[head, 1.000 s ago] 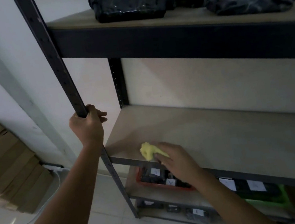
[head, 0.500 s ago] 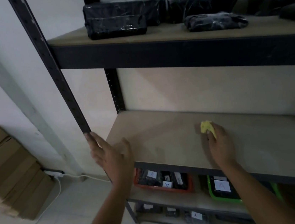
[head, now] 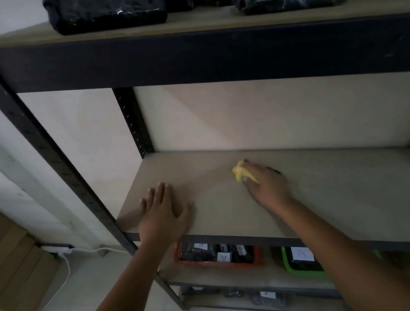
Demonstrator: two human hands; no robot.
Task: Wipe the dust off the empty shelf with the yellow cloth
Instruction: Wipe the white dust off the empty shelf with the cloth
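The right hand (head: pixel 266 184) pinched the small crumpled yellow cloth (head: pixel 242 172) against the bare beige board of the empty shelf (head: pixel 345 189), towards the far middle, while the left hand (head: pixel 163 212) lay spread and flat on the near left corner. The cloth was bunched small, so each stroke probably cleaned only a narrow band, and dust could remain along the far edge and the right side. If the person leaned hard on the left hand, the dark metal rack (head: pixel 52 158) might shake the black wrapped bundles (head: pixel 105 7) above.

Matt wooden shelf (head: pixel 332 191), soft cloth (head: pixel 239 173)
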